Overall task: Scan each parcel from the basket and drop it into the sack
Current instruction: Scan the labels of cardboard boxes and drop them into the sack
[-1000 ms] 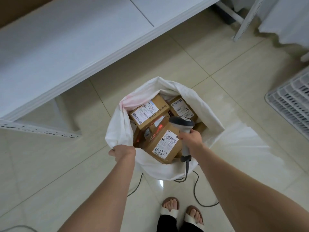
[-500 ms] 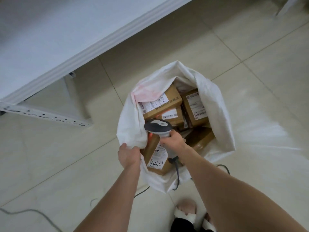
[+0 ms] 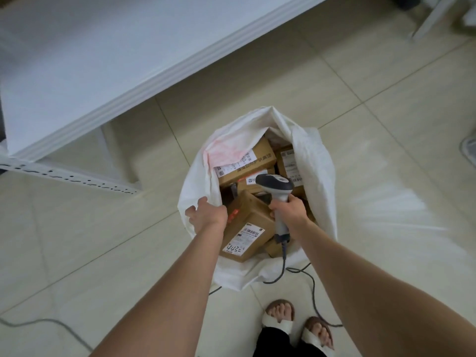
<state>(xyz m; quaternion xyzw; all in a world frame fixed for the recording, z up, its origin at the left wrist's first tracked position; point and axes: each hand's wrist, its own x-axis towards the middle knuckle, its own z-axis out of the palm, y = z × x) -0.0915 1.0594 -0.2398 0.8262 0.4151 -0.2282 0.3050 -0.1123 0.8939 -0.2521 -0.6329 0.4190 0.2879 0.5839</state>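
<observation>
The right hand (image 3: 291,212) is clenched round the grey handle of the scanner (image 3: 275,184), whose dark head points toward 12 o'clock over the open sack (image 3: 316,176). The left hand (image 3: 206,215) lies on the sack's rim at about 9 o'clock of its mouth, with the thumb raised and the fingers bent over the white fabric. Its fingertips are hidden, so whether it actually grasps the cloth cannot be told.

Between the two hands, inside the sack, lies the labelled parcel (image 3: 247,228) (its label bears a handwritten "4432"). It is tilted against the near wall at 6 o'clock, with a red glow on its top face just beside the left hand. Further cardboard boxes (image 3: 247,163) are packed behind it toward 12 o'clock.

From the scanner's base a cable (image 3: 283,264) drops over the sack's near rim and loops across the tiled floor (image 3: 386,124). At 6 o'clock of the view stand the person's feet in white sandals (image 3: 279,324). A white shelf (image 3: 103,60) fills the view from 9 to 12 o'clock.
</observation>
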